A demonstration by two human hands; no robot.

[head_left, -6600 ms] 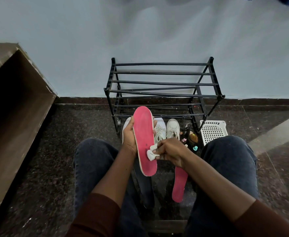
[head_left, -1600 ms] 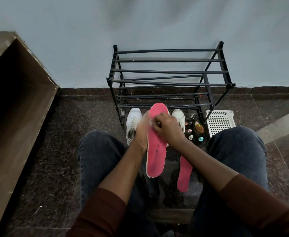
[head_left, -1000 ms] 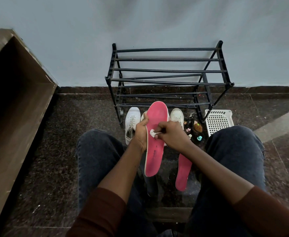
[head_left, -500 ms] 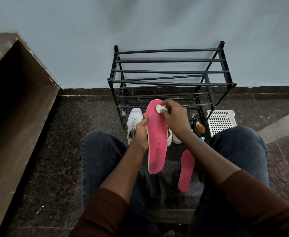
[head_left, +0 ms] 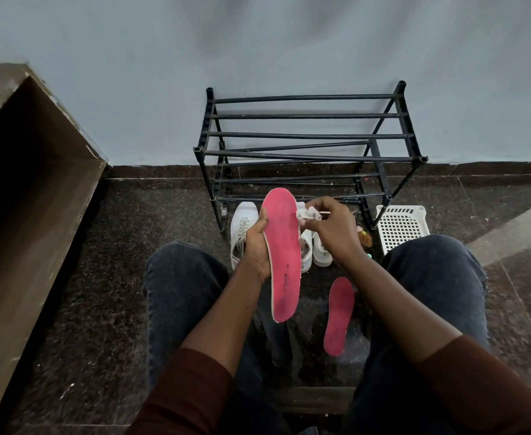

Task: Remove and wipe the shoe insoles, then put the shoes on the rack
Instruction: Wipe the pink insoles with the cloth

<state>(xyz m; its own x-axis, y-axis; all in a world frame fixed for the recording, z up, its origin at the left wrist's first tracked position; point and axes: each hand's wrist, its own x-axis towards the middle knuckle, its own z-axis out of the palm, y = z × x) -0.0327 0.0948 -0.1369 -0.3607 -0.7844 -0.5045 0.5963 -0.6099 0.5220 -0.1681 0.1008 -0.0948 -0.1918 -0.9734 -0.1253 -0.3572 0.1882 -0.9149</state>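
My left hand (head_left: 257,243) grips a pink insole (head_left: 282,252) by its left edge and holds it upright between my knees. My right hand (head_left: 330,226) pinches a small white wipe (head_left: 306,213) just off the insole's upper right edge. A second pink insole (head_left: 339,315) lies flat on the floor to the right. A white shoe (head_left: 241,229) stands on the floor left of the held insole; another white shoe (head_left: 320,252) is partly hidden behind my right hand. The black bar shoe rack (head_left: 305,136) stands against the wall behind them, its shelves bare.
A white perforated basket (head_left: 402,227) sits on the floor right of the rack, with small bottles (head_left: 364,238) between it and the shoes. A brown wooden cabinet (head_left: 22,199) fills the left side. My knees in dark jeans flank the dark speckled floor.
My right hand with the wipe has slid off the top of the insole to its right edge. The left hand keeps the insole in about the same place.
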